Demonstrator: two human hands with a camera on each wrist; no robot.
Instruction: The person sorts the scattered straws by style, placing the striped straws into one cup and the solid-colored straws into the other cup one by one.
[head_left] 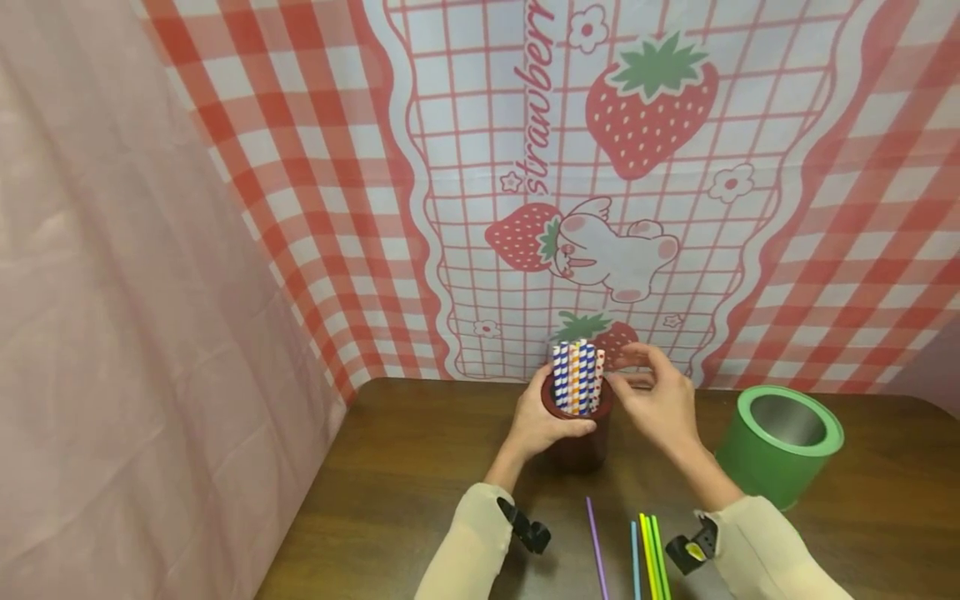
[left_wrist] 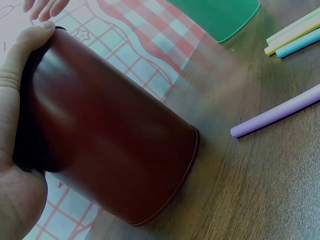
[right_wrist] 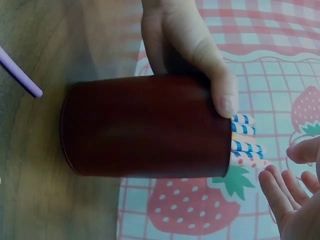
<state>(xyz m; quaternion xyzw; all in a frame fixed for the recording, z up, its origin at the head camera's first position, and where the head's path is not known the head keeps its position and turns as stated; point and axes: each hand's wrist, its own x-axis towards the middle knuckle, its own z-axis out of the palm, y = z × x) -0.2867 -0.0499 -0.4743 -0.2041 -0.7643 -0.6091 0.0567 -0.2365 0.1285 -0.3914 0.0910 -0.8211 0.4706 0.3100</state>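
Observation:
My left hand grips a dark red cylindrical canister near its rim, thumb across the front. Several striped paper straws, blue-and-white, orange-and-white and one with red dots, stand upright in it and rise above the rim. Just right of the straw tops is my right hand, its fingers loosely bent with nothing between them. In the right wrist view a small gap separates those fingertips from the red-dotted straw. The lower ends of the straws are hidden inside the canister.
On the wooden table lie a purple straw and several blue, yellow and green straws near the front. A green canister stands at the right. Behind hangs a strawberry-print cloth; a pink curtain hangs at the left.

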